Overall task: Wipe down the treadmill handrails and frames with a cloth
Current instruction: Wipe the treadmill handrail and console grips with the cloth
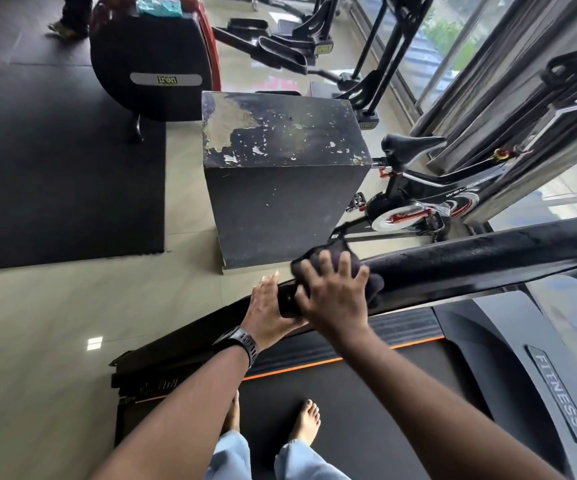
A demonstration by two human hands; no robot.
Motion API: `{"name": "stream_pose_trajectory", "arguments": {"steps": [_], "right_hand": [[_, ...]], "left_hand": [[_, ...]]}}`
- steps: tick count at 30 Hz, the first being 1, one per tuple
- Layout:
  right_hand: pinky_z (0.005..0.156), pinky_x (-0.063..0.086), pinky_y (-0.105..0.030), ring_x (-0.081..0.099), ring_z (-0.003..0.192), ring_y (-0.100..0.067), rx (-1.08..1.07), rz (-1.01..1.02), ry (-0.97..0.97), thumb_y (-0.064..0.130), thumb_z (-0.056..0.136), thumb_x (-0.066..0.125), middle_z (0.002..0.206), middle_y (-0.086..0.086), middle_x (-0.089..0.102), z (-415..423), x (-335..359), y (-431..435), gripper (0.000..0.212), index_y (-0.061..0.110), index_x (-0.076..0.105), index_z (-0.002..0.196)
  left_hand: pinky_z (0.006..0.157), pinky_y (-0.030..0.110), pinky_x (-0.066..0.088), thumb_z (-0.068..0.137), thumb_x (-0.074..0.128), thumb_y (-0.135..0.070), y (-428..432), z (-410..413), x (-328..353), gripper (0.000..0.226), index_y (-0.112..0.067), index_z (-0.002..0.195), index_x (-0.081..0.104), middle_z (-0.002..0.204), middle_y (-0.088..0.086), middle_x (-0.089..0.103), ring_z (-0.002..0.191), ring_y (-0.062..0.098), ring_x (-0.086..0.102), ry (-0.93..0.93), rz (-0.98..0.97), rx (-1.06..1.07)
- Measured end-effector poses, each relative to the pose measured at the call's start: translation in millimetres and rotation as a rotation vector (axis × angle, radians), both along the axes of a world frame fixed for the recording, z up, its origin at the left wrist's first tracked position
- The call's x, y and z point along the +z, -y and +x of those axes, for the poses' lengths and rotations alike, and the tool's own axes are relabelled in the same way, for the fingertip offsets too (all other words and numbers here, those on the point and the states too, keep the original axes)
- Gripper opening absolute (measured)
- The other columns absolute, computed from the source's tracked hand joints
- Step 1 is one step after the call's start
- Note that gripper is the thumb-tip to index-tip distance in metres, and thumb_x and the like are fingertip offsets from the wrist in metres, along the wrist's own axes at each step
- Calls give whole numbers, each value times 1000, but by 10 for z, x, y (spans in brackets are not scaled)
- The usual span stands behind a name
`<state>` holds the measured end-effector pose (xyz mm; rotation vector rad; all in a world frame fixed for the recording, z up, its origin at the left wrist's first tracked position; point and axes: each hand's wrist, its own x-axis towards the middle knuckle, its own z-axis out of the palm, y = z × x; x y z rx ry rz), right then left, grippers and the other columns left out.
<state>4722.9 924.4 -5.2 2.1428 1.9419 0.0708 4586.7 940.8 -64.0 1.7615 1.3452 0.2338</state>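
Fingers (326, 270) of right hand (335, 303) spread on cloth (376, 287) atop handrail (487, 251); those of left hand (268, 310) curled round its end.

Daylight falls through tall windows (453, 39) along the right side of a gym and glints off pale, glossy floor tiles (55, 306). A large black rubber mat (55, 174) covers the floor at left. A scuffed black box (280, 188), the paint on its top flaking, stands on the tiles at centre. Just beyond it, at right, is a black exercise bike (415, 199) with red trim. A rounded black-and-red machine (148, 60) sits at the mat's far edge, with cross trainers (287, 50) near the glass. A bystander's legs (74, 15) show at top left.
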Motion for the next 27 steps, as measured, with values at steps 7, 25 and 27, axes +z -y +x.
{"name": "stream_pose_trajectory", "arguments": {"steps": [7, 25, 27], "right_hand": [[98, 38, -60, 49, 121, -40, 202, -187, -39, 56, 94, 40, 135, -7, 56, -118, 60, -308, 45, 34, 60, 128], [98, 32, -65, 49, 121, -45, -63, -27, 15, 50, 84, 53, 125, -11, 62, -179, -38, -119, 42, 27, 68, 116], [99, 30, -67, 51, 122, -45, 70, 7, -13, 48, 83, 55, 129, -11, 60, -228, -178, 80, 41, 29, 66, 117]], "left_hand": [[119, 39, 24, 58, 59, -79, -14, -88, -166, 117, -11, 149, 33, 146, 12, 41, 140, 28, 32, -4, 72, 31], [123, 31, 5, 65, 51, -82, 25, -205, -301, 124, -6, 156, 15, 163, 10, 18, 152, 23, 7, 41, 58, -9], [124, 34, 4, 65, 43, -81, 12, -191, -343, 120, -6, 156, 18, 162, 12, 20, 152, 25, 9, 45, 62, -28]]}}
